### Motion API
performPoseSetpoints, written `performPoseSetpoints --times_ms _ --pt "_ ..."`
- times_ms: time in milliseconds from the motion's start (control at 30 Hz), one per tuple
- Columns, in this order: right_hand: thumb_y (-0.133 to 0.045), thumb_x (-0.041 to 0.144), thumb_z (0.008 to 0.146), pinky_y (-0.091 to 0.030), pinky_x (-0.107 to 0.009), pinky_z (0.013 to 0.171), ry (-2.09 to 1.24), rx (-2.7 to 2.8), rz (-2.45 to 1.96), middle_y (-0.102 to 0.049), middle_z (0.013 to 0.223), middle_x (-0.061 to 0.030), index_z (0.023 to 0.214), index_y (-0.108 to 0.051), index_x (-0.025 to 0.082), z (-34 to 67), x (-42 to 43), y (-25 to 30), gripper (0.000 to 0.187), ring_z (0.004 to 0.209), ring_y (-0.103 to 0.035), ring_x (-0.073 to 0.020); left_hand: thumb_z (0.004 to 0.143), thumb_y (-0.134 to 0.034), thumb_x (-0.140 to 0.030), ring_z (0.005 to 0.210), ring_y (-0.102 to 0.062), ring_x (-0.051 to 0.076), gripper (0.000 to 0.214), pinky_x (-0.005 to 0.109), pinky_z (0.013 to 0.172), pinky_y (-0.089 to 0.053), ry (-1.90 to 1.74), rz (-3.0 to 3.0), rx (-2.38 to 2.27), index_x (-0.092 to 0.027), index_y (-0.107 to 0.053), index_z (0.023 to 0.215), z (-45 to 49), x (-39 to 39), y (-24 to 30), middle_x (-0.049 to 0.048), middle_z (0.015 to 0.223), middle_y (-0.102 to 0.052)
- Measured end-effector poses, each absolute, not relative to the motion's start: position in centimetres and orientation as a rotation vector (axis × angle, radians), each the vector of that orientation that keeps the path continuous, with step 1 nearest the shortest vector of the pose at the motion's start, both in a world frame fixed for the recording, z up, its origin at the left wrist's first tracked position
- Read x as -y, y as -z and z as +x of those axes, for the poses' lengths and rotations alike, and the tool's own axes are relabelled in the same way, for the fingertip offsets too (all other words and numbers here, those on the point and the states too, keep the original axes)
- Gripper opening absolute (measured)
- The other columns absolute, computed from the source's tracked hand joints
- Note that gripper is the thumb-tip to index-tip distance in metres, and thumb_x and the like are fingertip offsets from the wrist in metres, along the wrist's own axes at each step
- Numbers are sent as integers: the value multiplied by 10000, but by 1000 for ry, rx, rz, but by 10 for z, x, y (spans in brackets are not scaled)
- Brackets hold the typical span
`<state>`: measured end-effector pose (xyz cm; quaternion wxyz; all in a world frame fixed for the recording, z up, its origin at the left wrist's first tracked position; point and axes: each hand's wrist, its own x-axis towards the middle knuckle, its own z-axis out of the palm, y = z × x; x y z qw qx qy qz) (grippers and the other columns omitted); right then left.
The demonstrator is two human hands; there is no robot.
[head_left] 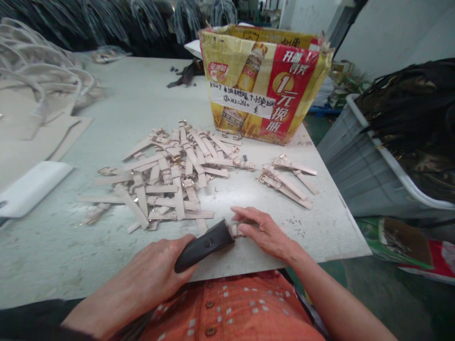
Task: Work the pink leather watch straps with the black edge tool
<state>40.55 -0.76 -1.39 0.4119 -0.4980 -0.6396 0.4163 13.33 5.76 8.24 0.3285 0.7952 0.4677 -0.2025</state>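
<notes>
At lower centre, the left hand grips a black tool. The right hand touches 1 beige strap at the tool's end; I cannot tell whether it pinches. Mid-frame, a strap pile lies on the worktop.

- Flat, cool light covers the table, probably from overhead.
- A pale glare patch whitens its surface beside the straps.
- The dark goods at far right sink into shadow.
- Slight blur softens fine detail.
- Wide-angle stretching bends the picture's edges.
</notes>
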Motion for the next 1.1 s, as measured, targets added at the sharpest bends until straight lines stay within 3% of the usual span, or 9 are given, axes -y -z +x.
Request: performPoseSetpoints --times_ms 100,233,333,700,1100 --pt "-694 177 1024 -564 -443 1060 -987 1679 -1264 -794 1317 -90 1488 -708 257 412 12 16 471 1192 -720 -244 947 -502 -408 839 -798 266 262 340 745 -508 504 2102 -1222 -266 -721 968 133 -57 -82 46 912 -845" --pt "-756 119 921 -553 -453 982 -754 1799 -1349 -818 1099 -97 1152 -831 215 412 16 19 261 1054 -719 -269 940 -528 -394 838 -807 265 242 328 731 -505 511 2107 -1228 -275 -737 971 133 -58 -83 37 906 -849" --pt "-777 125 903 -532 -425 909 -668 1849 -1373 -794 990 -80 1043 -832 209 409 16 22 173 962 -703 -256 944 -535 -377 898 -816 277 252 331 768 -528 514 2156 -1235 -265 -755 1001 132 -60 -83 64 968 -864" --pt "-762 155 901 -518 -396 819 -569 1872 -1335 -772 931 -75 995 -846 212 407 15 28 139 890 -691 -242 949 -500 -436 955 -810 324 348 396 835 -550 544 2157 -1235 -241 -765 1064 135 -67 -79 107 1026 -859" --pt "-691 119 936 -570 -385 816 -425 1915 -1306 -767 963 -84 933 -785 229 400 18 32 144 905 -691 -241 944 -565 -421 868 -825 279 271 326 761 -555 438 2127 -1285 -262 -774 1012 125 -56 -75 55 924 -869"
